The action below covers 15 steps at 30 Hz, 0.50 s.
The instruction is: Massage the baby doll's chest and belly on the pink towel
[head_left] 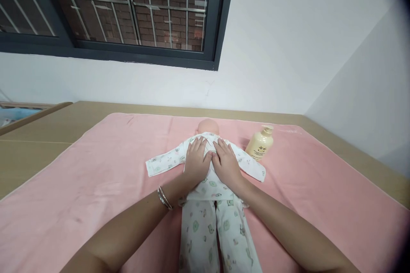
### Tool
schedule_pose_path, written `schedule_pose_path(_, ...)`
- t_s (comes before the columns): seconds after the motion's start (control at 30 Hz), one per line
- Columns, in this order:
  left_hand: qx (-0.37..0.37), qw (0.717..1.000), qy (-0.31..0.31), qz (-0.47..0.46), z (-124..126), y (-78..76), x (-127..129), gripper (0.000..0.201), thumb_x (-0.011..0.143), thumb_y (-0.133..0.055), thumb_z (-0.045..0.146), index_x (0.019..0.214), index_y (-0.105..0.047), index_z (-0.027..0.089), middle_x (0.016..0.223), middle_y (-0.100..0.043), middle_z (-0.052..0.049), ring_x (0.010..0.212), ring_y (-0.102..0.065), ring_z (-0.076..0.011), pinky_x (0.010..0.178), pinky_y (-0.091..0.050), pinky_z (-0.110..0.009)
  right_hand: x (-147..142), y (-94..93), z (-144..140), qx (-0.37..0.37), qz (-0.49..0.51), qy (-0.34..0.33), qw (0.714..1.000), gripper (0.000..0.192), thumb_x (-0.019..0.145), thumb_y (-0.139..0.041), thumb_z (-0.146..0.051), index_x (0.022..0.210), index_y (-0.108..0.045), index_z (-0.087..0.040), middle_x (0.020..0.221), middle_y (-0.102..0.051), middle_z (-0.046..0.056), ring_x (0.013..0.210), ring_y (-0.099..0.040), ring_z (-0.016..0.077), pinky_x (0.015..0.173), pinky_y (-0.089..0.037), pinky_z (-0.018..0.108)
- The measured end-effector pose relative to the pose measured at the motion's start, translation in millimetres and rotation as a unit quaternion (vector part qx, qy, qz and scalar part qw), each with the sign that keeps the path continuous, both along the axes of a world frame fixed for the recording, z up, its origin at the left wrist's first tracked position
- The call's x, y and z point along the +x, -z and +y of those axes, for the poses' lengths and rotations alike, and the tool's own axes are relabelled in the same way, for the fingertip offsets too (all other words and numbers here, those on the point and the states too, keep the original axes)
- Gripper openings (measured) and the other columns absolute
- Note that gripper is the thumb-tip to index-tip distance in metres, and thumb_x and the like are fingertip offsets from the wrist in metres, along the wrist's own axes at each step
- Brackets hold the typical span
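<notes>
A baby doll [208, 126] lies on a pink mat, its head pointing to the wall and its arms out to the sides. It wears a white printed top [209, 188] and matching trousers [200, 230]. My left hand [196, 161] rests flat on the left side of its upper body, fingers stretched out. On the right side, my right hand [226, 163] lies the same way, the two thumbs close together. Bangles circle my left wrist. Just beyond the doll's right-hand sleeve is a cream pump bottle [260, 143], leaning a little in view.
The pink mat [105, 179] covers much of a wooden table [48, 145]. A white wall [272, 51] rises behind it, with a dark-framed barred window [141, 8] at upper left. Something blue [19, 115] shows past the table's left edge.
</notes>
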<state>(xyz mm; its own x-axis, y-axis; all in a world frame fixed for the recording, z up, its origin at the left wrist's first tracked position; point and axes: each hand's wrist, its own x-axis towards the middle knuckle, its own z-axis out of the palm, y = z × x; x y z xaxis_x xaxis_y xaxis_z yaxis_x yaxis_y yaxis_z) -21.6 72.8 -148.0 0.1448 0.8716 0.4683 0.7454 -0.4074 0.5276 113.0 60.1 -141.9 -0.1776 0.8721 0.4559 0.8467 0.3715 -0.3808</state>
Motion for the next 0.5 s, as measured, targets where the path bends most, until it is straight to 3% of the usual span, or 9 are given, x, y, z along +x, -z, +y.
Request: schedule_pose_path(0.5, -0.015, 1.0, -0.012, -0.013, 5.0, -4.2, -3.8, 0.049, 0.091, -0.041, 0.033, 0.136, -0.045, 0.014, 0.147, -0.042, -0.012, 0.14, -0.032, -0.0251, 0.117, -0.019, -0.05, -2.1, -2.1, -4.7, -0.007, -0.011, -0.001, 1.0, 0.049, 0.096, -0.03, -0.029, 0.141, -0.042, -0.012, 0.15, -0.034, 0.015, 0.141, -0.025, 0.0271, 0.114, -0.021, 0.051)
